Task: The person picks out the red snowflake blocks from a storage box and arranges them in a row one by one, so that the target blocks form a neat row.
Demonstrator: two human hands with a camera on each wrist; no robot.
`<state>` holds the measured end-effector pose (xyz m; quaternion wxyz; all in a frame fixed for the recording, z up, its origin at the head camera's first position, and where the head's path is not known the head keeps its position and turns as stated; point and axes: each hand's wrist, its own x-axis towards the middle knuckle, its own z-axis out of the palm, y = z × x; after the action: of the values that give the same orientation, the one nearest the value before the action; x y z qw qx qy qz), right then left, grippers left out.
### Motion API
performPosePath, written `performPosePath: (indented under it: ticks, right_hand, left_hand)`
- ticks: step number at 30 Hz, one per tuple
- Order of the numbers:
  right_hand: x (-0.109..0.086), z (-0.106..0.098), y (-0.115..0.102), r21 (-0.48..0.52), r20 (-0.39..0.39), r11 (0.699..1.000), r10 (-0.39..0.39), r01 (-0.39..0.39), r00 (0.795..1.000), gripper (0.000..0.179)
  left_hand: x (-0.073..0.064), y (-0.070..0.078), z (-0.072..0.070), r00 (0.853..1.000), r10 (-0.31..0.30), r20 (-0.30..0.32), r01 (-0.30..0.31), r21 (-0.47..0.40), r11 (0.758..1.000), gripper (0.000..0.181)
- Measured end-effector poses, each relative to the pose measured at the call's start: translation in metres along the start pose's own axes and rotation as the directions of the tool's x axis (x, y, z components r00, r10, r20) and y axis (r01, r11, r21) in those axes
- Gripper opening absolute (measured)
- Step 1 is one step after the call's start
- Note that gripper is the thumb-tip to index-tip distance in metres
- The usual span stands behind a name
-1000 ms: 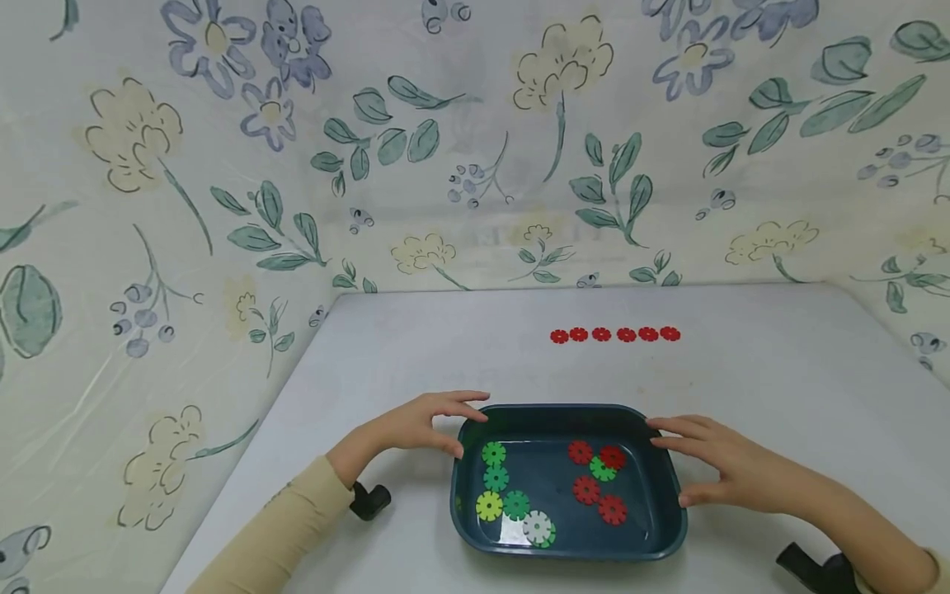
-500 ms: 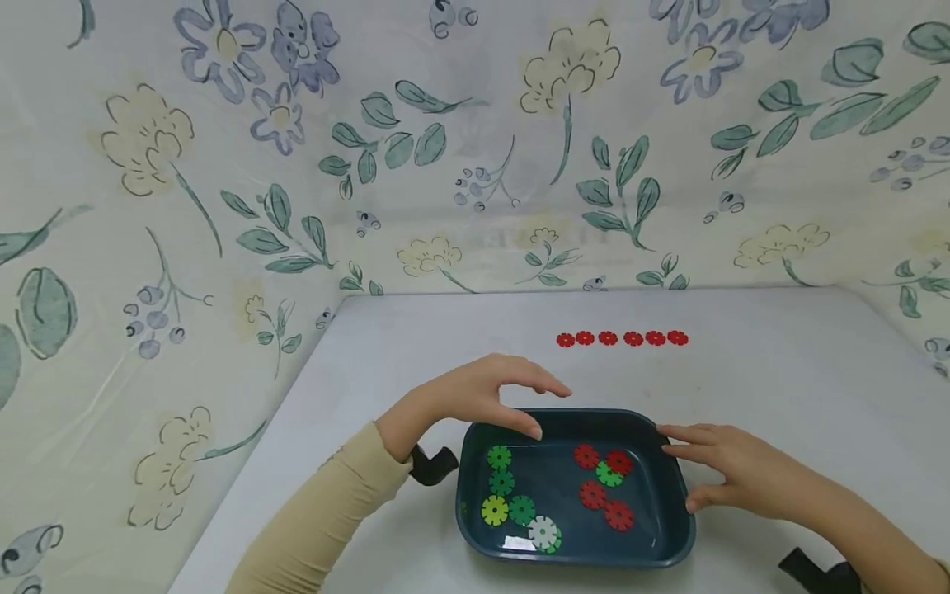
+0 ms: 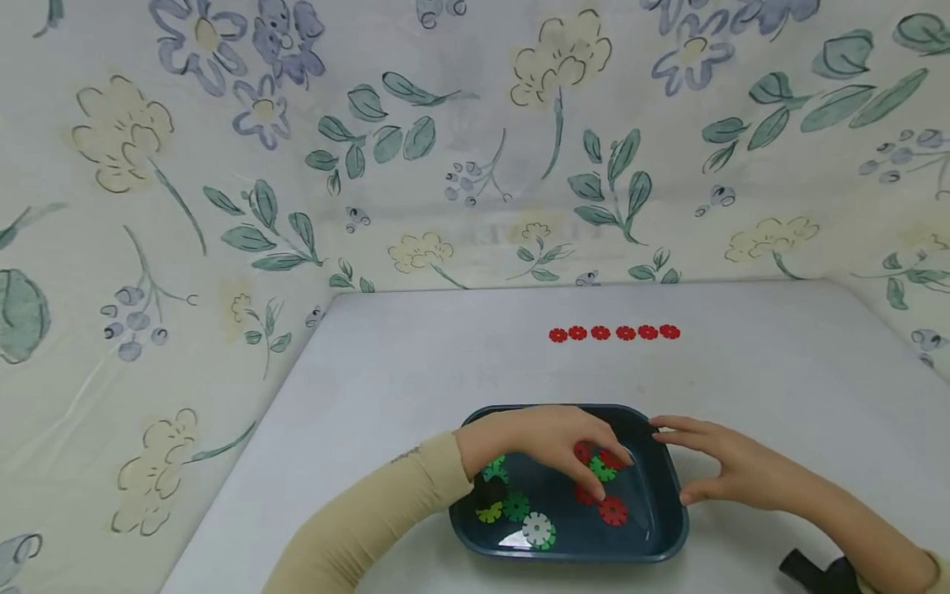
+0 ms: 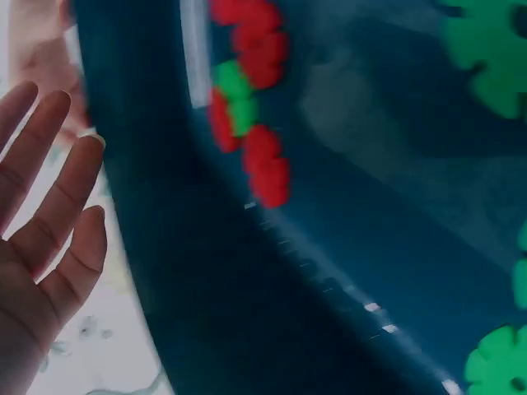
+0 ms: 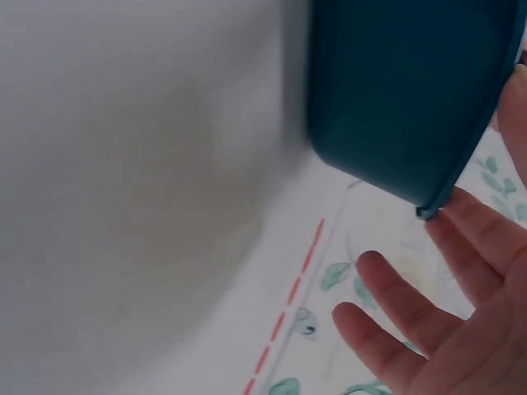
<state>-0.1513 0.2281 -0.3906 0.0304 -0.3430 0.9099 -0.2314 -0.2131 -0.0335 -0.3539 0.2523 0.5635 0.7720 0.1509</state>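
On the table [image 3: 416, 355], the blue tray [image 3: 575, 534] lay long axis left to right. The left hand [image 3: 552, 437], fingers parted, was over its red discs [image 3: 613, 511]; the right hand [image 3: 731, 466], fingers straight, touched its rim. Beyond lay a parallel disc row [image 3: 600, 332].

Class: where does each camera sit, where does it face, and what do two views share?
Head: worn there, facing forward and down at the tray; left hand, right hand, sleeves.
Left wrist: worn there, facing into the tray; left hand, blurred right hand.
Right wrist: worn there, facing the tray's outside; right hand.
Head and right wrist share the row of red pieces.
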Motion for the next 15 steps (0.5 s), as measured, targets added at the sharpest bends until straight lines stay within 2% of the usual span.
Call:
performPosePath:
  ticks: [3, 7, 11, 15]
  right_hand:
    - [-0.001, 0.006, 0.005, 0.029, -0.064, 0.997, -0.072, 0.074, 0.995, 0.067]
    - [-0.001, 0.011, 0.01, 0.115, -0.09, 0.983, -0.135, 0.145, 0.987, 0.064]
    - [0.0, 0.012, 0.013, 0.192, -0.081, 0.969, -0.145, 0.158, 0.986, 0.062]
    - [0.0, 0.012, 0.013, 0.214, -0.077, 0.963, -0.153, 0.166, 0.985, 0.062]
  left_hand:
    - [0.004, -0.003, 0.005, 1.0, -0.016, 0.024, 0.016, -0.005, 1.0, 0.052]
    - [0.008, -0.007, 0.01, 0.999, -0.002, 0.041, 0.001, 0.017, 1.0, 0.051]
    - [0.013, -0.009, 0.019, 0.997, -0.011, 0.072, 0.004, 0.097, 0.995, 0.052]
    - [0.019, -0.012, 0.028, 0.997, 0.001, 0.074, -0.015, 0.187, 0.982, 0.051]
